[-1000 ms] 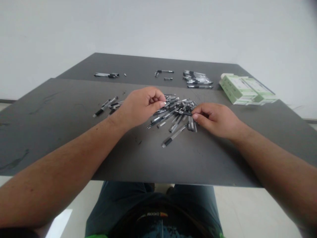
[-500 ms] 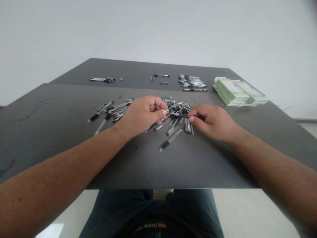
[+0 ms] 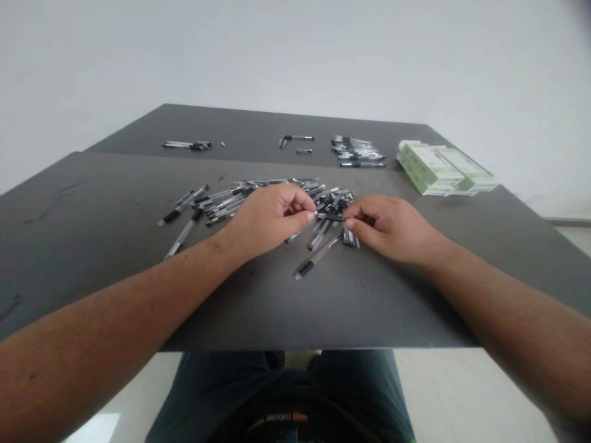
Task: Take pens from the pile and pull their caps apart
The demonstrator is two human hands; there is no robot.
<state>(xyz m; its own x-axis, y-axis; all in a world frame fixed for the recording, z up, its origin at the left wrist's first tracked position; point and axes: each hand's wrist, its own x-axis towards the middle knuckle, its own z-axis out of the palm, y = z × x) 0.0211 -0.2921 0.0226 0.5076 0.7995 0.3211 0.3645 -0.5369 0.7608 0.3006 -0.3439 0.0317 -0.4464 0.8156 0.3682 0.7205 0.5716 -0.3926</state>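
A loose heap of black-and-clear pens [image 3: 240, 198] lies across the middle of the dark grey table [image 3: 92, 203]. My left hand [image 3: 270, 216] and my right hand [image 3: 392, 227] meet over the heap's right part. Both pinch the same short black pen [image 3: 330, 216], one at each end, held level just above the pile. My left fingers are curled with thumb and forefinger pressed on the pen's left end. My right thumb and forefinger close on its right end. One pen [image 3: 318, 260] lies apart, nearer to me.
Green-and-white boxes [image 3: 443, 169] are stacked at the right rear. A row of pens [image 3: 357, 154] lies at the back, with a few loose parts [image 3: 295, 143] and another small group of pens [image 3: 187, 145] further left. The table's near edge runs above my lap.
Both hands have drawn together over the pile. My right hand lifted a pen from the heap and my left hand took its other end. The view shifted slightly.
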